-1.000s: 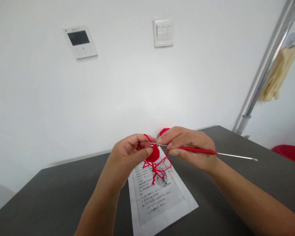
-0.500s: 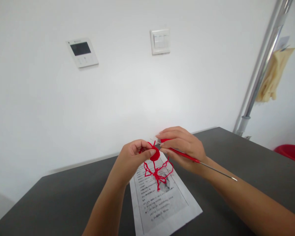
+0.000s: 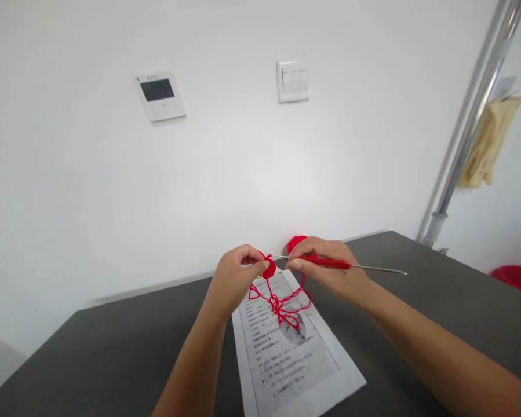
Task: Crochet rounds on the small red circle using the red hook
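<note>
Between the thumb and fingers of my left hand (image 3: 238, 275) is a small round piece of red crochet work (image 3: 269, 269). My right hand (image 3: 330, 263) is closed around the red handle of a crochet hook (image 3: 330, 262). The hook's thin metal tip points left and reaches the upper edge of the crochet work. Loose red yarn (image 3: 280, 304) hangs below in tangled loops, over a printed sheet (image 3: 303, 370). Behind my right fingers a ball of red yarn (image 3: 295, 241) sits by the wall, partly hidden.
The dark table (image 3: 130, 347) stands against a white wall with an intercom panel (image 3: 160, 97) and a light switch (image 3: 293, 81). At the right are a metal pole (image 3: 473, 127), hanging yellowish gloves (image 3: 490, 145) and a red object (image 3: 514, 278), partly cut off.
My right hand has turned the crochet hook from a slanted to a nearly level position. More of the yarn ball shows now. The whole view has shifted slightly.
</note>
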A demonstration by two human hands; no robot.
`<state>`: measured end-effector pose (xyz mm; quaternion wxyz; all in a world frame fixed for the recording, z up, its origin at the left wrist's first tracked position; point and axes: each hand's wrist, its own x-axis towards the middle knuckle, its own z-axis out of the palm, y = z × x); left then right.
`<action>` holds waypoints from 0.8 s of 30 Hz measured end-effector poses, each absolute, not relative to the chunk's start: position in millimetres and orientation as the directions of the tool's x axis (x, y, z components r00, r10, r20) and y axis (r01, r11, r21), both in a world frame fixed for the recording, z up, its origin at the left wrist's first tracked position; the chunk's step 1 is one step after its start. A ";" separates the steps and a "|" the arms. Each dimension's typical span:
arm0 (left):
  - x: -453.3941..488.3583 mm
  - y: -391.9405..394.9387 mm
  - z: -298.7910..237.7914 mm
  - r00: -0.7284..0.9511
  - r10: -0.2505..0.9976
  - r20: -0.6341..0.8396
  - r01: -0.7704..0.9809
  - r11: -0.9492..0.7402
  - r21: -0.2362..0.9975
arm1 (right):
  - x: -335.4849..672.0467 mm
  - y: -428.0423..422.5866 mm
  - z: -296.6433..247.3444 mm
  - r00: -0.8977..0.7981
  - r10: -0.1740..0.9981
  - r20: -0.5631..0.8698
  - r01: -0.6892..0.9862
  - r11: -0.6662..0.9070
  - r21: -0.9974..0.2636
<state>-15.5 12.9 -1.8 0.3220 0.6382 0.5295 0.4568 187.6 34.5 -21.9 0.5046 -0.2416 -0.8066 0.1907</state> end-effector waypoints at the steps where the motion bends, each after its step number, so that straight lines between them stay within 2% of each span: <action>1: -16.5 15.4 -3.6 -0.004 0.968 0.251 0.380 -0.230 0.896 | 187.9 34.3 -21.2 -0.407 0.605 0.684 0.187 0.788 -0.586; 4: -17.4 20.5 -7.8 -0.047 0.965 0.258 0.374 -0.223 0.900 | 186.4 37.5 -24.1 -0.454 0.649 0.610 0.229 0.747 -0.625; 6: -16.4 21.5 -9.2 -0.054 0.966 0.255 0.374 -0.217 0.902 | 184.3 42.2 -29.1 -0.462 0.626 0.628 0.275 0.774 -0.570; 10: -15.2 21.4 -10.0 -0.066 0.966 0.251 0.365 -0.211 0.907 | 180.9 53.6 -38.7 -0.562 0.444 0.698 0.403 0.884 -0.237; 13: -18.6 24.8 -11.4 -0.119 0.956 0.268 0.328 -0.217 0.919 | 178.9 62.2 -44.3 -0.645 0.463 0.608 0.502 0.857 -0.119; 20: -30.2 39.6 -18.6 -0.218 0.932 0.290 0.231 -0.239 0.943 | 168.1 93.7 -94.6 -0.755 0.570 0.324 0.554 0.819 -0.150; 24: -31.6 40.1 -19.0 -0.217 0.934 0.285 0.199 -0.244 0.949 | 166.1 109.8 -131.8 -0.749 0.622 0.229 0.585 0.783 -0.212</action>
